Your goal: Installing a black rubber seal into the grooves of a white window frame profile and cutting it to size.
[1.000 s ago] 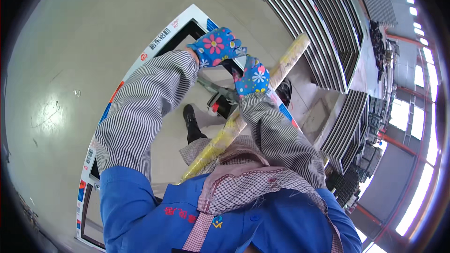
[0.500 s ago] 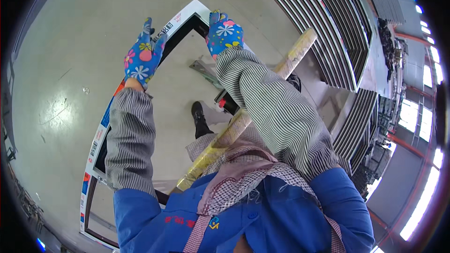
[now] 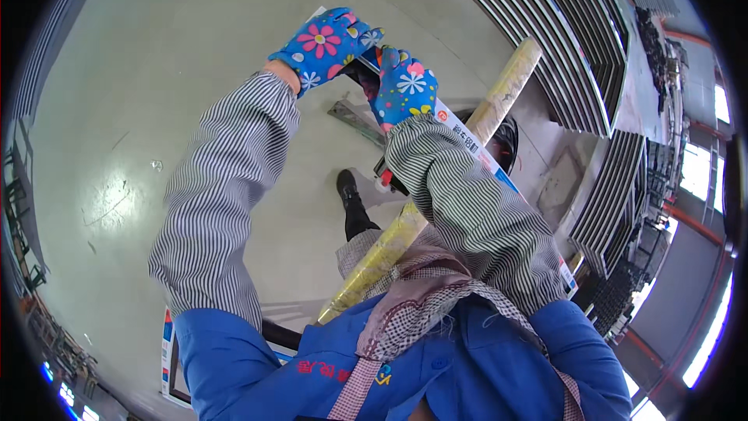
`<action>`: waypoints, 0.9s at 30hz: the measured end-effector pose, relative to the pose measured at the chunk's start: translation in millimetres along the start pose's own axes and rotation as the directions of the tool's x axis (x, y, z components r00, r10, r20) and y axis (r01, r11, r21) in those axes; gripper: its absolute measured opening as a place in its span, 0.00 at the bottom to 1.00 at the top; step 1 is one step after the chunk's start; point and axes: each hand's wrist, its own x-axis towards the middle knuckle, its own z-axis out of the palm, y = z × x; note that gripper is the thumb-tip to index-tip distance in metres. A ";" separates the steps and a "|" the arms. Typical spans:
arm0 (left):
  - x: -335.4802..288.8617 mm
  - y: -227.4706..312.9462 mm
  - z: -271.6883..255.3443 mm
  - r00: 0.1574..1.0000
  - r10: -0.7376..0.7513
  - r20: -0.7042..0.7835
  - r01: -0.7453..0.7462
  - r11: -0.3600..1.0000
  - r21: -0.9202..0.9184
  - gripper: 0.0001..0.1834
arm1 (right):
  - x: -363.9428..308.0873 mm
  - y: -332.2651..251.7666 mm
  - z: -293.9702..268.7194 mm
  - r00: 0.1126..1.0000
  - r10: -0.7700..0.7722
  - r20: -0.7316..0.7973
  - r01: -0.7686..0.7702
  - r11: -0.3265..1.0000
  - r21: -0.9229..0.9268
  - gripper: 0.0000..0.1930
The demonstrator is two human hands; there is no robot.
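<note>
At the far corner of a dark metal window frame (image 3: 499,168), whose outer face carries white printed film, both hands are together. My left hand (image 3: 323,48), in a blue flowered glove, bends its fingers over the corner. My right hand (image 3: 407,87), gloved alike, is wrapped round the adjoining side just to the right. Most of the fingertips are hidden behind the frame. Beneath my right forearm runs a long bar (image 3: 506,92) wrapped in yellowish tape, crossing under the frame. Striped sleeve covers hide much of the frame's sides.
Stacks of dark and white frame lengths (image 3: 545,31) lie at the far right, with another stack (image 3: 612,203) nearer. A grey metal piece (image 3: 358,121) and a red-tipped dark object (image 3: 384,179) are below the hands. My black shoe (image 3: 348,183) stands on the grey floor (image 3: 117,109).
The frame has turned, its filmed side now along my right arm instead of my left. My left hand has moved right from the left side and closed over the corner; my right hand shifted slightly right and nearer.
</note>
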 end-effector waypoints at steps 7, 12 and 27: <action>10.6 -5.5 -6.7 0.987 0.150 -0.048 -0.152 0.987 -0.045 0.17 | 3.0 0.2 -7.2 0.997 0.070 0.027 -0.071 0.995 0.067 0.18; 13.9 3.0 0.3 0.990 -0.113 -0.089 0.046 0.835 -0.548 0.16 | 24.2 7.9 37.9 0.999 -0.035 -0.035 0.042 0.972 0.232 0.14; 8.4 4.1 -11.3 0.969 -0.150 0.196 0.098 0.962 0.253 0.40 | -174.1 181.2 -40.9 0.998 0.039 0.041 -0.040 0.999 0.019 0.11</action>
